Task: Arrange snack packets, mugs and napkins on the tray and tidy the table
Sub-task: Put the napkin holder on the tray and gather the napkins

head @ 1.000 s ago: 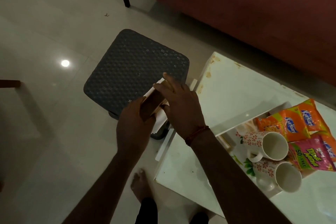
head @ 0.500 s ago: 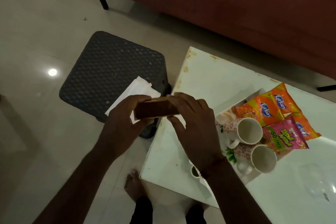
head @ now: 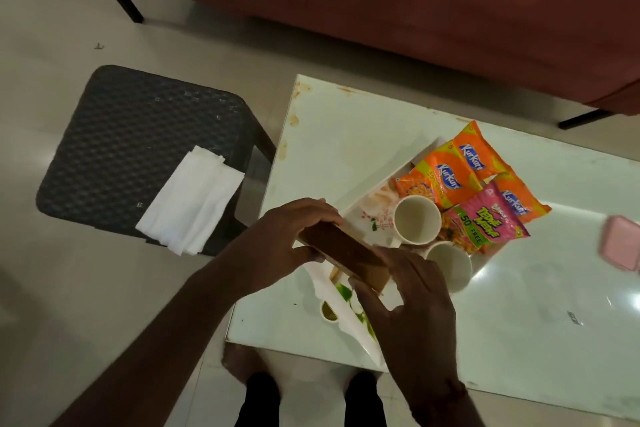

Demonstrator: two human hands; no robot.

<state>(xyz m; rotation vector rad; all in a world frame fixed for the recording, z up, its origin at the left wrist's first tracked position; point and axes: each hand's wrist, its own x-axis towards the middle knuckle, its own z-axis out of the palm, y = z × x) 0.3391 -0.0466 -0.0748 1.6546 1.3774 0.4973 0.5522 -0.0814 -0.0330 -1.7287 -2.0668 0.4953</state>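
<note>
My left hand [head: 277,243] and my right hand [head: 412,305] together grip a brown wooden holder [head: 343,256] above the near left corner of the white floral tray [head: 349,319]. On the tray lie two white floral mugs [head: 417,220] [head: 448,269] on their sides, orange snack packets [head: 446,177] and a pink snack packet [head: 485,222]. A stack of white napkins [head: 192,201] rests on the dark stool [head: 131,146] to the left of the table. My hands hide part of the tray.
The white glossy table [head: 346,135] has stained edges. A pink object [head: 621,243] lies at its right side. A dark red sofa [head: 381,3] stands behind. A small cup [head: 327,310] sits by the tray's near edge. My feet [head: 239,364] are below the table edge.
Both hands have carried the brown holder from the stool rightward over the table to the tray. The napkins stay behind on the stool.
</note>
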